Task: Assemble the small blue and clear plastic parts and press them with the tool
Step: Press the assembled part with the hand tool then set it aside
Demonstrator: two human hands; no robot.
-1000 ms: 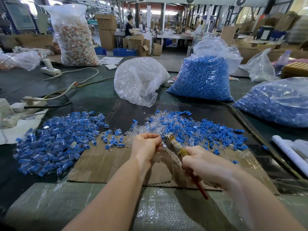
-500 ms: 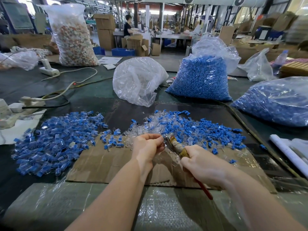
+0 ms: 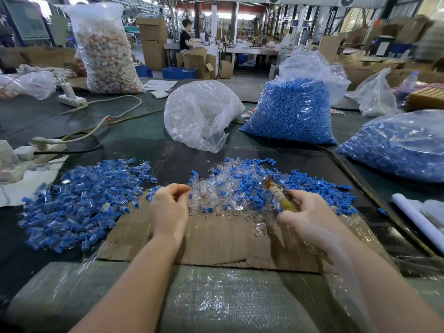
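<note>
Big heap of assembled blue-and-clear plastic pieces sits left on the dark surface. Left hand has fingers curled; can't tell if its grip holds anything. Loose blue and clear parts lie between. Right hand grips a worn wrapped-handle tool.

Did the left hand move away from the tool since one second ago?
Yes. The left hand went left, away from the tool, toward the cardboard's left edge.
</note>
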